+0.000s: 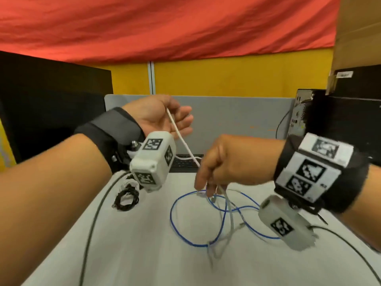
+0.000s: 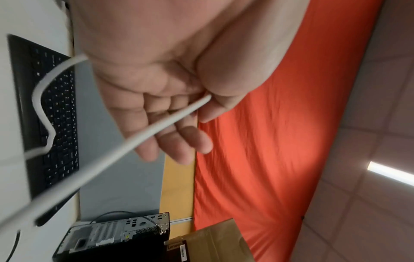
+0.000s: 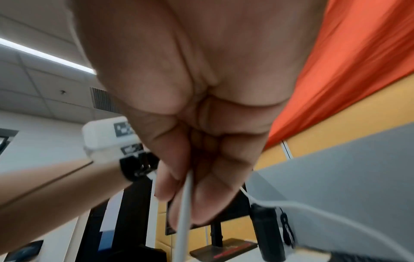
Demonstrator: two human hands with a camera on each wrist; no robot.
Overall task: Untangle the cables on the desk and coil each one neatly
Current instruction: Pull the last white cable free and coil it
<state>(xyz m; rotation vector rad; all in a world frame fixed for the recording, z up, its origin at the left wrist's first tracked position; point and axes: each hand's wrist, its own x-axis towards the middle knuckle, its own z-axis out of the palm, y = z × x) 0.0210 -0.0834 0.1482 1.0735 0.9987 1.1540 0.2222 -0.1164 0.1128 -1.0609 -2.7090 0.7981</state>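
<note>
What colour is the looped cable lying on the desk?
Blue cable; the head view shows it best.

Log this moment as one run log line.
left hand: pinches white cable | right hand: grips same cable | blue cable: tangled on desk

Left hand (image 1: 162, 116) raised; right hand (image 1: 224, 164) clenched

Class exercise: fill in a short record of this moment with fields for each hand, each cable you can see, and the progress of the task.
left hand: raised, palm up, thumb pinches white cable
right hand: fingers curled round the white cable, above the desk
blue cable: loose loops on the desk, crossed by a grey cable
black cable: small coil, left of the blue one
progress: white cable not yet coiled
</note>
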